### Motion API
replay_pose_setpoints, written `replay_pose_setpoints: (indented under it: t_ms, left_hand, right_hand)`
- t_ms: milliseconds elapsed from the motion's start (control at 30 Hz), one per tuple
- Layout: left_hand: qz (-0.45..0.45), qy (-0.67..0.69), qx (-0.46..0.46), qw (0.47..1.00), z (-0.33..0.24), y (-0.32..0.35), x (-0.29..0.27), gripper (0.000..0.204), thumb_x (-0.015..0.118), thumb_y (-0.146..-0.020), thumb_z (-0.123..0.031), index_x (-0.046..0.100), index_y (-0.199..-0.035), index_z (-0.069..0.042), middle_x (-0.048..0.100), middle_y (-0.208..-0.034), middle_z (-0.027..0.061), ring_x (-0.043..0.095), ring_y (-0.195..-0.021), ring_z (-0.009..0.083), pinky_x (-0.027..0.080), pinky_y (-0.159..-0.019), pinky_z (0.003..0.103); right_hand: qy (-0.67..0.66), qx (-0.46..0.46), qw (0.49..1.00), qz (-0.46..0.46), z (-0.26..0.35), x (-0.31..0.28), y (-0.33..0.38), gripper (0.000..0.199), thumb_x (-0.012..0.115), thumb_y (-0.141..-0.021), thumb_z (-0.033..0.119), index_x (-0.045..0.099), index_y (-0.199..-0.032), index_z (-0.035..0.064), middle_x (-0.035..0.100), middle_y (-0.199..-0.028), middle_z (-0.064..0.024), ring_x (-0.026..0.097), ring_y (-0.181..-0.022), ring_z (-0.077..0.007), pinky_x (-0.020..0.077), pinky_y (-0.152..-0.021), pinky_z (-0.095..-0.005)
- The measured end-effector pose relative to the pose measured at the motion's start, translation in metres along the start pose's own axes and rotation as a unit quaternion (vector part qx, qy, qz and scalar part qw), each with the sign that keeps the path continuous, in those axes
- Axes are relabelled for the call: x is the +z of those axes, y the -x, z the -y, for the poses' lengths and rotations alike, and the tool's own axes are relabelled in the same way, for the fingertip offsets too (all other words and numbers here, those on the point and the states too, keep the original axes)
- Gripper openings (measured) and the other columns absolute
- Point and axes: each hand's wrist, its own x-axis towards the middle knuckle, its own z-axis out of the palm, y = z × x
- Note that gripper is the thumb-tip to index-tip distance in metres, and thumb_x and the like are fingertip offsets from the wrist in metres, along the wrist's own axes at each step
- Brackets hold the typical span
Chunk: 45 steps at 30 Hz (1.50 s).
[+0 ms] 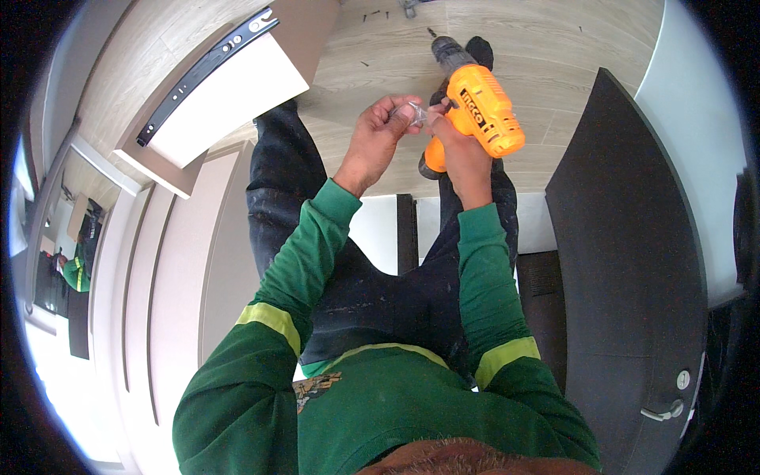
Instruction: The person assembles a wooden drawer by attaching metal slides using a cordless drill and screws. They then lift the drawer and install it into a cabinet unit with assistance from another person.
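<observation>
My left hand (375, 141) pinches a small crumpled clear plastic bag (408, 112) between thumb and fingers. What the bag holds, if anything, is too small to make out. Close beside it, my right hand (467, 161) is wrapped round the grip of an orange and black cordless drill (484, 103). The drill's dark chuck points away from me and a little left, with a bit at its tip. The thumb and finger of my right hand also reach the bag's edge. Both hands are in front of me, above my legs.
At upper left stands a drawer or cabinet panel with a black slide rail (207, 75). Several screws (374, 14) lie on the wood-look floor (546, 47). On the right is a dark door (633, 237) with a metal handle (663, 412). Another person's green sleeve (77, 274) shows at far left.
</observation>
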Motion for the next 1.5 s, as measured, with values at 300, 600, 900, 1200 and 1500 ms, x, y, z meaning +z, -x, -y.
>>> replay_pose_setpoints:
  t_ms: [300,600,900,1200,1500]
  left_hand:
    - [-0.027,0.135,-0.003,0.991,-0.013,-0.005,0.003,0.027,0.063,-0.103,-0.020,0.057,-0.123,-0.003,0.063,-0.113,0.0046,0.060,-0.099,0.0111,0.051,-0.089,0.028]
    - [-0.148,0.067,0.066,0.984,0.000,-0.007,0.020,0.027,0.066,-0.102,-0.021,0.057,-0.118,-0.002,0.065,-0.105,0.0051,0.061,-0.091,0.0114,0.051,-0.081,0.027]
    - [-0.080,-0.009,0.048,0.996,-0.011,0.001,0.016,0.022,0.063,-0.102,-0.016,0.059,-0.119,-0.002,0.066,-0.102,0.0037,0.062,-0.091,0.0113,0.052,-0.084,0.027]
    - [-0.016,-0.256,0.109,0.960,-0.012,0.000,0.011,0.018,0.058,-0.105,-0.017,0.062,-0.112,0.000,0.067,-0.094,0.0068,0.063,-0.077,0.0124,0.055,-0.073,0.030]
    - [0.013,-0.260,0.051,0.964,-0.016,-0.004,0.013,0.020,0.047,-0.109,-0.022,0.053,-0.107,-0.003,0.056,-0.080,0.0071,0.058,-0.069,0.0138,0.050,-0.061,0.031]
  right_hand:
    - [-0.016,0.010,1.000,0.022,0.008,0.002,0.003,0.020,0.074,-0.090,0.014,0.065,-0.105,0.0036,0.068,-0.095,-0.0029,0.065,-0.085,-0.0147,0.0525,-0.078,-0.0312]
    - [0.002,0.011,1.000,0.020,0.014,0.013,0.006,0.019,0.076,-0.090,0.013,0.065,-0.103,0.0043,0.067,-0.092,-0.0007,0.065,-0.084,-0.0126,0.0522,-0.076,-0.0298]
    - [0.029,0.009,1.000,0.004,-0.002,0.008,0.003,0.022,0.070,-0.093,0.018,0.063,-0.108,0.0036,0.067,-0.096,-0.0021,0.065,-0.088,-0.0151,0.0517,-0.081,-0.0310]
    - [0.118,-0.027,0.992,-0.034,-0.002,0.005,0.003,0.020,0.070,-0.091,0.017,0.066,-0.104,0.0027,0.068,-0.092,-0.0040,0.066,-0.083,-0.0178,0.0526,-0.075,-0.0337]
    - [0.085,-0.019,0.996,-0.026,0.008,0.007,0.004,0.013,0.068,-0.092,0.014,0.068,-0.100,0.0033,0.069,-0.091,-0.0045,0.066,-0.081,-0.0162,0.0520,-0.075,-0.0322]
